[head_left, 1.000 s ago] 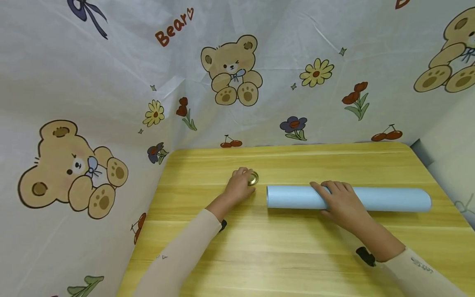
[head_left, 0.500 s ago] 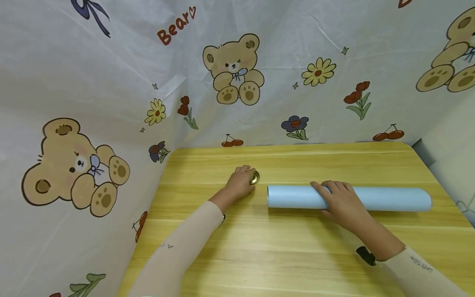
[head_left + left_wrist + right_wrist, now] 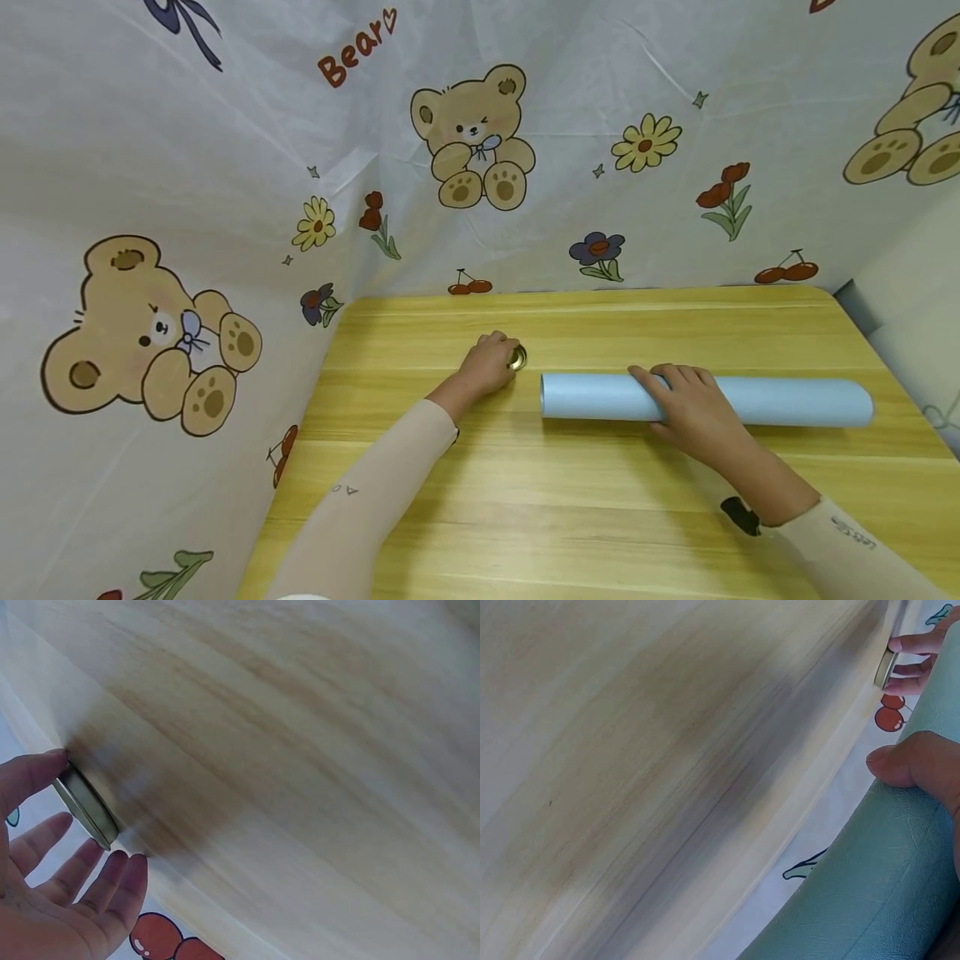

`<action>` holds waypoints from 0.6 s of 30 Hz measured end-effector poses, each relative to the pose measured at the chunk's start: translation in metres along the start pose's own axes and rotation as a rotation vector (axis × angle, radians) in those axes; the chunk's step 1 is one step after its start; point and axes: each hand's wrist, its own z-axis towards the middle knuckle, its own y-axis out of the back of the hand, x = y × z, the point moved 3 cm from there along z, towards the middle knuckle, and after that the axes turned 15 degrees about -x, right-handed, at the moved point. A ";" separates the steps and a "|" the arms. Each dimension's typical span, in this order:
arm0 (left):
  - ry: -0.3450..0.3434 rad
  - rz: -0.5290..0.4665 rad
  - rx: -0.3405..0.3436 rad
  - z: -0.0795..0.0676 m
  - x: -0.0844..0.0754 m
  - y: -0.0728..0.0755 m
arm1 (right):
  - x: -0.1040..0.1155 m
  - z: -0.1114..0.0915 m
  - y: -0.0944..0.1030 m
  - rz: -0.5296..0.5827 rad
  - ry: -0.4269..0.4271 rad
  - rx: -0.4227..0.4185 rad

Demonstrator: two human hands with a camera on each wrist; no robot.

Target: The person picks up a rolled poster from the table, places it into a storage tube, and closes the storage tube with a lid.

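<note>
My left hand point(image 3: 487, 365) is at the back left of the table, pinching a small round gold-coloured disc point(image 3: 518, 357) with a raised rim. In the left wrist view, the thumb is at one edge of the disc point(image 3: 86, 802) and fingertips are at the opposite edge. Right of it lies a long light-blue roll point(image 3: 600, 397), one end pointing towards the left hand. My right hand point(image 3: 693, 412) grips this roll near its middle, fingers over the far side. The right wrist view shows the thumb pressed on the roll's finely creased surface point(image 3: 877, 862).
The wood-grain table point(image 3: 562, 508) stretches across in front of me. Behind it and on the left hangs a white cloth point(image 3: 570, 67) printed with bears, flowers and cherries. A pale surface point(image 3: 915, 300) borders the table's right side.
The left hand has shifted slightly right with the disc, its fingers drawn closer round it, and the disc now looks more tilted. The right hand and the roll have stayed in place.
</note>
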 end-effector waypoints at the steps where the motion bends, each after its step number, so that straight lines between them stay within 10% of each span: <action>1: 0.008 -0.005 0.002 0.001 0.000 0.000 | 0.000 0.000 0.000 0.001 -0.001 0.002; 18: 0.027 -0.141 -0.090 0.002 0.003 0.005 | 0.001 0.007 0.003 0.008 0.000 -0.011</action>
